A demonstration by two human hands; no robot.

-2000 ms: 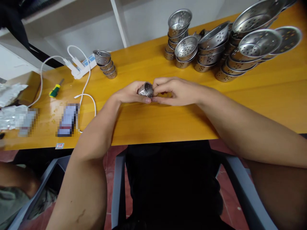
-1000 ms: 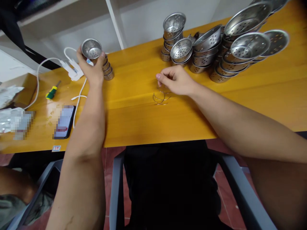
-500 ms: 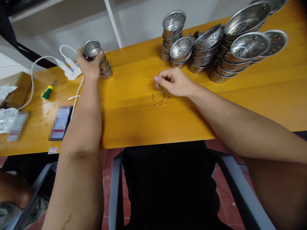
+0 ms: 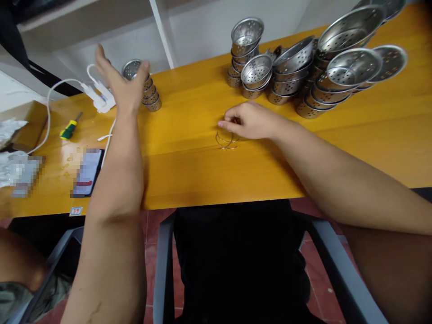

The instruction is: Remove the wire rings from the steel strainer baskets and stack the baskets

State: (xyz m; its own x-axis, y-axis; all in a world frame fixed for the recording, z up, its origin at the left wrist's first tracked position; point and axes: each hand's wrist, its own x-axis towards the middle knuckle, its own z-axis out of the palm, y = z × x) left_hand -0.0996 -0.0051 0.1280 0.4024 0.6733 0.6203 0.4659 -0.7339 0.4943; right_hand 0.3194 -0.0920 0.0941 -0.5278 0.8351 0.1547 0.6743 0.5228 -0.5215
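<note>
My left hand is spread open beside a stack of perforated metal cups at the back left of the table, thumb near the top cup's rim. Near the middle, my right hand has its fingers curled and pressed together over thin curved wire pieces. Whether those fingers pinch a wire cannot be made out. Behind my right hand stand more stacked perforated cups, with wider metal bowls further right.
On the left of the wooden table are a white power strip with cables, a green and yellow screwdriver, a phone, a box and plastic bags. Another person's arm shows at lower left.
My left hand has let go of the cup stack, its fingers spreading and lifting away to the left. My right hand has moved slightly down and stays curled.
</note>
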